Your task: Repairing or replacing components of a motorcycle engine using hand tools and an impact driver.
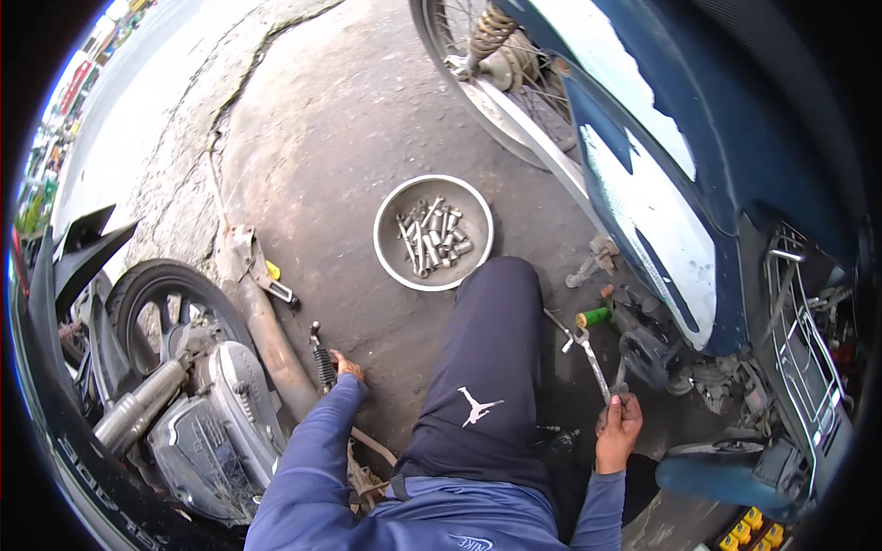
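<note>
My right hand (617,430) grips the lower end of a long metal wrench (593,360), whose head points up toward the engine area of a blue and white motorbike (643,211) on my right. My left hand (347,367) rests on the concrete ground at the lower end of a black coiled shock absorber (322,360); its fingers are mostly hidden behind my blue sleeve. My knee in dark trousers (491,367) is bent between the two hands.
A round metal bowl (390,216) with several bolts and sockets sits ahead of my knee. A second motorbike's rear wheel (165,312) and exhaust pipe (271,349) lie at left. A green-handled tool (593,317) lies by the blue bike. Yellow parts (749,531) sit at bottom right.
</note>
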`<action>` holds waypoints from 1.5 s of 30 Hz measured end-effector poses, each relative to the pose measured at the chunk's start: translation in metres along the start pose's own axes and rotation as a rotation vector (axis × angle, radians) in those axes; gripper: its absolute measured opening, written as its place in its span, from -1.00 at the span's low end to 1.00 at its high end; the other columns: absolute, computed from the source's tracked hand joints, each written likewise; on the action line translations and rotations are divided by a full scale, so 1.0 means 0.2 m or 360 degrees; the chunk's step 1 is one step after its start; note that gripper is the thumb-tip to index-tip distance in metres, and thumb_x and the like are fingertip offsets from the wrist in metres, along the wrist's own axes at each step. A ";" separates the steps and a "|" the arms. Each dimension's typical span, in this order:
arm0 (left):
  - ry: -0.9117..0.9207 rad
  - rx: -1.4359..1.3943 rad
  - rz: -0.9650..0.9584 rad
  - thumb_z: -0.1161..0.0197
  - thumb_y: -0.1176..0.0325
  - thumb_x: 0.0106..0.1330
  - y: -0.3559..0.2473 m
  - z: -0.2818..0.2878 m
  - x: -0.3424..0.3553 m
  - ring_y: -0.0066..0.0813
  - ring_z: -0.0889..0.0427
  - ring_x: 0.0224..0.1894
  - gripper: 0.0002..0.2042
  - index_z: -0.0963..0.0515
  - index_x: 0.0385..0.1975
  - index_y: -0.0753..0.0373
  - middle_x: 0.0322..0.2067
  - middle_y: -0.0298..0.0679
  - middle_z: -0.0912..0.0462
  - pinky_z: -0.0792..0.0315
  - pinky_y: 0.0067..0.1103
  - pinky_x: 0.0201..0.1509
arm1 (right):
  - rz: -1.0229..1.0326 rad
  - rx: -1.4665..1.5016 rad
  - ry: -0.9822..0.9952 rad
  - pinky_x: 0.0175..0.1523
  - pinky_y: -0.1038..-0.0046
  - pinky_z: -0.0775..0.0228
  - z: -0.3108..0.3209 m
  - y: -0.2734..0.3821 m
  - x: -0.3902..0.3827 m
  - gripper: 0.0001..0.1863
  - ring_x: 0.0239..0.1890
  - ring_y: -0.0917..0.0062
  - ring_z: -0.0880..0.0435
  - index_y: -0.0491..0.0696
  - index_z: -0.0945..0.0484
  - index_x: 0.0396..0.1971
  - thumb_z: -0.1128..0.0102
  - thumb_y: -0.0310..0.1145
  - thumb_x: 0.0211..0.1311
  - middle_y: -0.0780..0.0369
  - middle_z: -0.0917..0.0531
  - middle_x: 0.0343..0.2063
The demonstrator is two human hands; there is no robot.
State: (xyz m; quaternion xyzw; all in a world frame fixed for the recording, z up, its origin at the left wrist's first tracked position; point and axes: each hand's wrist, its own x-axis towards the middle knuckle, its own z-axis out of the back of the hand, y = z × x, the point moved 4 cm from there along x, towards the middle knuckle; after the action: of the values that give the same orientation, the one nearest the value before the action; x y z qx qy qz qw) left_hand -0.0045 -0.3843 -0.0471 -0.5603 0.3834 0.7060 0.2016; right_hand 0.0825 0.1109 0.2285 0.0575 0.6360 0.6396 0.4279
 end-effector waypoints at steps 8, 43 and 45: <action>-0.0716 -0.4178 -0.1770 -0.05 -0.23 0.28 0.26 1.15 -0.76 -0.09 -0.58 -0.03 -0.30 -0.35 0.09 0.38 -0.01 0.05 -0.55 -0.47 -0.21 0.01 | 0.0475 0.0153 0.0981 -0.25 0.52 -0.44 -0.49 0.42 -0.22 -0.61 -0.43 0.56 -0.55 -0.23 -0.40 0.03 -0.12 -0.28 0.34 0.16 -0.63 -0.38; -0.1915 -0.1920 -0.1623 -0.01 0.22 0.46 -1.20 1.84 -1.40 -0.64 -0.33 -0.61 -0.67 -0.51 -0.40 0.40 -0.67 -0.31 -0.46 -0.23 -0.62 -0.51 | -0.0042 -0.0436 -0.0553 -0.14 0.31 -0.45 1.07 -0.52 0.25 -0.68 -0.27 0.24 -0.65 -0.16 -0.56 -0.30 -0.30 -0.20 0.12 0.10 -0.68 -0.37; -0.2005 -0.1865 -0.1622 0.03 0.22 0.47 -1.22 1.85 -1.39 -0.56 -0.39 -0.60 -0.65 -0.49 -0.42 0.42 -0.66 -0.24 -0.50 -0.27 -0.55 -0.50 | 0.0091 -0.0153 -0.0776 -0.16 0.34 -0.45 1.11 -0.50 0.25 -0.69 -0.29 0.29 -0.67 -0.16 -0.56 -0.28 -0.32 -0.23 0.12 0.10 -0.68 -0.38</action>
State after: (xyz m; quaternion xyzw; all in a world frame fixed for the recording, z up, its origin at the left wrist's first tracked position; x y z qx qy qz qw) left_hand 0.0160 0.0917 0.1685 -0.1922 -0.4882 0.7810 0.3387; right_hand 0.2354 0.2931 0.1608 0.2077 0.4810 0.6481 0.5527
